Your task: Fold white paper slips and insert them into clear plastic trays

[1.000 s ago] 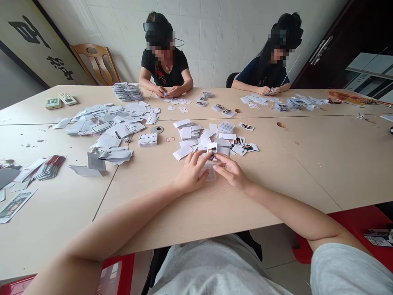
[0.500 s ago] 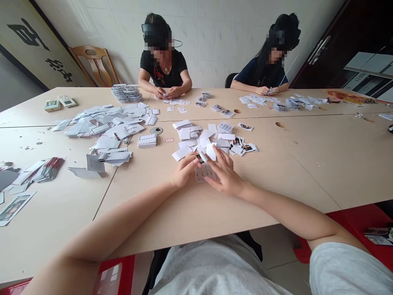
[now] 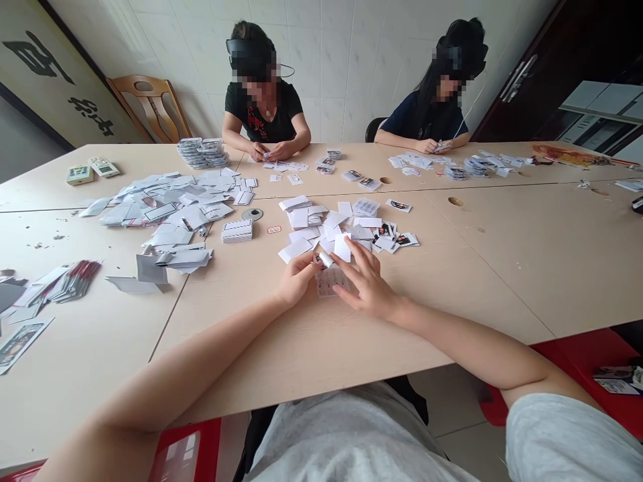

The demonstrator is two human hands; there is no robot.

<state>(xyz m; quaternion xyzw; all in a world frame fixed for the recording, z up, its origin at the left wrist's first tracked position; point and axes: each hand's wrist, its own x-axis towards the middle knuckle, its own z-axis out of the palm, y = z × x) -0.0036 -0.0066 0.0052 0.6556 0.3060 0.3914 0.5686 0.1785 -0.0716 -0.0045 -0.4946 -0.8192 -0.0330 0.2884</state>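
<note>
My left hand point(image 3: 297, 280) pinches a small curled card point(image 3: 325, 259) between thumb and fingers; its white back faces up and a dark printed patch shows at the left end. My right hand point(image 3: 368, 280) has its fingers spread, one fingertip at the card's right end. Directly beneath both hands lies a clear plastic case point(image 3: 327, 284) with small compartments, partly covered by the right fingers. Just beyond the fingertips is a loose heap of white cards point(image 3: 312, 226). Several photo-printed cards point(image 3: 406, 239) lie at the heap's right side.
A big pile of white paper pieces point(image 3: 171, 194) spreads to the left, with a neat card stack point(image 3: 237, 231) and a tape roll point(image 3: 252, 214) nearby. Across the table sit two people point(image 3: 266, 117) handling small cards. A round hole point(image 3: 455, 201) pierces the tabletop.
The curled card has tilted and shows more of its white back. Both hands stay nearly in place over the case. The whole view has shifted slightly.
</note>
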